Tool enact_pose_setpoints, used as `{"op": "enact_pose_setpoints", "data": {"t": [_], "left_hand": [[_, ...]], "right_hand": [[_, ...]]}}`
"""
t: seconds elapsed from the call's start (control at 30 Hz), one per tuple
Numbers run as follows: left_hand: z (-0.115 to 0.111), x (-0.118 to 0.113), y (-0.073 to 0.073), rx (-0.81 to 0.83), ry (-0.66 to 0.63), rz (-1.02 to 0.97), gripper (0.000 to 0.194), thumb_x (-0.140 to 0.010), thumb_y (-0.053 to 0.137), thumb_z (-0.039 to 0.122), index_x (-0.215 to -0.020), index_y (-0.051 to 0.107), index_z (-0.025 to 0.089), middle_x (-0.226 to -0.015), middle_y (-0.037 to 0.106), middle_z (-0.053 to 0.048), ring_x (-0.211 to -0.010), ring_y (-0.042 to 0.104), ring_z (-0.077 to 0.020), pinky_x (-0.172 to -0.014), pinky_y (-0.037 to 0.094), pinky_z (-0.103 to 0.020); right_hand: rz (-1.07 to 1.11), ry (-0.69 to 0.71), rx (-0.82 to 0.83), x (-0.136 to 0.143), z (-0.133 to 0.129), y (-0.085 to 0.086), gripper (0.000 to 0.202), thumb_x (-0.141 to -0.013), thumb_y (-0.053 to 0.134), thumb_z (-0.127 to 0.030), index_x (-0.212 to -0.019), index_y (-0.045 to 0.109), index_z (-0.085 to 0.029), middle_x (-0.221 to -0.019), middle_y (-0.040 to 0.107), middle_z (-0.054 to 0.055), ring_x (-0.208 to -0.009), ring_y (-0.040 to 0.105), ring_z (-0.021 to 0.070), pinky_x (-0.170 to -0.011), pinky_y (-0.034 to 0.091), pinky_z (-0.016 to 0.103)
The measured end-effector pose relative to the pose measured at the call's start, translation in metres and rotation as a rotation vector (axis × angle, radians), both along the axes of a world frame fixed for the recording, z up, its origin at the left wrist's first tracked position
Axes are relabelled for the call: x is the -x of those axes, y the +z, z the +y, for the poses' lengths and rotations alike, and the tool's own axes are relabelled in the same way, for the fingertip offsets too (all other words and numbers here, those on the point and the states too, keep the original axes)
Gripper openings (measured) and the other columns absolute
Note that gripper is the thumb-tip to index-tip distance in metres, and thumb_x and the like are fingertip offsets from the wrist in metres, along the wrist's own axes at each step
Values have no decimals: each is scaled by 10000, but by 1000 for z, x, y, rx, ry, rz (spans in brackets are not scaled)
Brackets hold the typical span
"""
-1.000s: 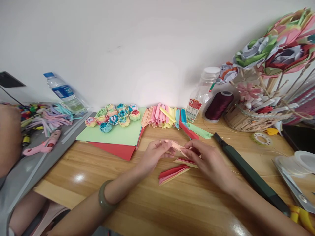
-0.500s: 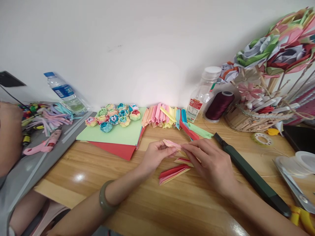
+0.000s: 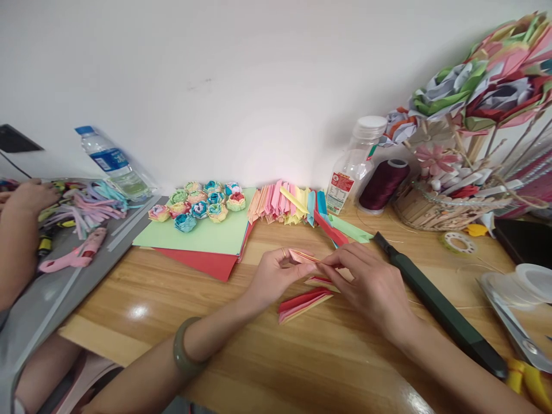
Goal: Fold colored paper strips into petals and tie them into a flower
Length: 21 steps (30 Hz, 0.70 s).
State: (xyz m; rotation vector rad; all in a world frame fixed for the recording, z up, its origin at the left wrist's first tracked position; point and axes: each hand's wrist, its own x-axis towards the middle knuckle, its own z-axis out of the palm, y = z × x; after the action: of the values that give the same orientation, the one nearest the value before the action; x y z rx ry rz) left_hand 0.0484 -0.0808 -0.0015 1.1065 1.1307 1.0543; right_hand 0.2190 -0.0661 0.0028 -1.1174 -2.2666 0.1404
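Both hands pinch a folded pink and cream paper piece [image 3: 303, 256] above the wooden table. My left hand [image 3: 273, 276] grips its left end between thumb and fingers. At the right end, the fingertips of my right hand [image 3: 371, 282] close on it, hiding that part. Just below lie folded red, pink and yellow paper strips [image 3: 304, 305], with another small folded piece [image 3: 321, 283] partly under my right hand. Behind the hands, a red folded strip [image 3: 330, 229] and a green one [image 3: 353, 229] lean out from a row of folded papers [image 3: 280, 202].
Several paper flowers [image 3: 199, 208] sit on green sheets [image 3: 207, 244] at left. A dark green tool [image 3: 444, 310], scissors [image 3: 524, 339], a thread spool [image 3: 383, 187], a bottle [image 3: 351, 167] and a basket [image 3: 431, 204] stand or lie rightward. A co-worker's arm [image 3: 19, 241] is far left.
The paper piece has tilted between my fingers, now showing its layered edge. My hands stay almost in place. The co-worker's hand has come into view at the far left.
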Motion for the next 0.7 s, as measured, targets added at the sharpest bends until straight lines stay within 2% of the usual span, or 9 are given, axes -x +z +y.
{"op": "enact_pose_setpoints", "data": {"t": [0.17, 0.33, 0.47, 0.57, 0.7], "left_hand": [[1, 0, -3, 38, 35, 15, 218, -676, 633, 324, -737, 656, 117, -767, 680, -65, -732, 605, -172, -712, 469, -302], [1, 0, 1, 73, -27, -76, 243, -653, 656, 323, -801, 671, 130, -786, 683, -49, -736, 600, -160, -691, 465, -274], [1, 4, 0, 30, -85, 7, 227, -682, 634, 328, -785, 674, 130, -759, 674, -38, -716, 589, -144, -695, 444, -253], [2, 8, -3, -22, -122, 103, 230, -688, 629, 322, -791, 677, 121, -778, 672, -51, -751, 590, -164, -708, 441, -263], [3, 8, -5, -55, -130, 103, 264, -670, 646, 291, -876, 668, 127, -850, 675, -60, -818, 594, -185, -741, 450, -281]], "right_hand": [[116, 47, 211, 1, 0, 6, 133, -829, 502, -269, -780, 599, -191, -770, 613, 39, -731, 545, 167, -644, 406, 282], [338, 168, 519, 1, 6, 14, 170, -819, 519, -322, -804, 637, -200, -775, 630, 26, -702, 551, 144, -605, 415, 255], [424, 180, 707, -3, 10, 16, 221, -803, 535, -359, -851, 672, -192, -795, 639, 38, -725, 567, 150, -630, 421, 260], [424, 181, 793, -6, 11, 16, 252, -799, 533, -383, -862, 681, -189, -794, 641, 38, -727, 563, 151, -627, 409, 259], [394, 188, 806, -7, 10, 14, 268, -788, 543, -402, -911, 679, -207, -814, 648, 35, -711, 545, 147, -594, 385, 254]]}}
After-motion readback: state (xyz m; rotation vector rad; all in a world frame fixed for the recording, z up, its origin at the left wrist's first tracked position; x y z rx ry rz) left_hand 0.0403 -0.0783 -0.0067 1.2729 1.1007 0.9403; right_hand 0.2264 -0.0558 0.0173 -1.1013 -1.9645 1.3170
